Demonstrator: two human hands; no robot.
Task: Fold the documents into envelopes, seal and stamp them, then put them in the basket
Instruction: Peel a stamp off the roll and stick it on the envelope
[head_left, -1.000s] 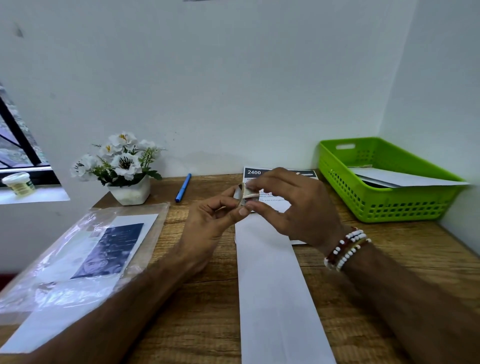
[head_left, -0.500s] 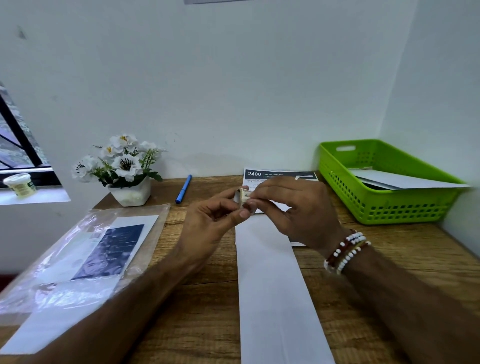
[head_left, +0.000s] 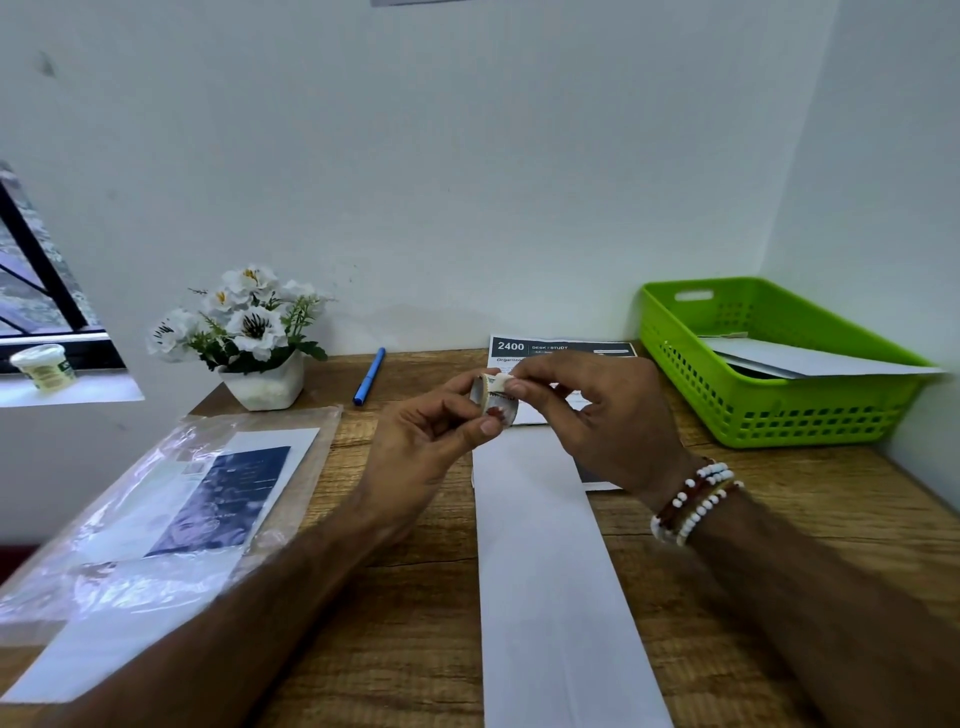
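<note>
Head view: left hand (head_left: 415, 441), right hand (head_left: 608, 421) fingers (head_left: 517, 387) pinch stamp roll (head_left: 498, 402); sheet (head_left: 561, 347) reads "2400 DESK / STUDY".

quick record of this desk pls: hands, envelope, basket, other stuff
left hand: pinches small printed roll of stamps
right hand: pinches the roll's loose end
envelope: long white paper envelope, flat on wooden desk, under the hands
basket: green plastic basket, far right, white envelopes inside
other: blue pen, white flowers in pot, clear plastic sleeve of papers at left
</note>
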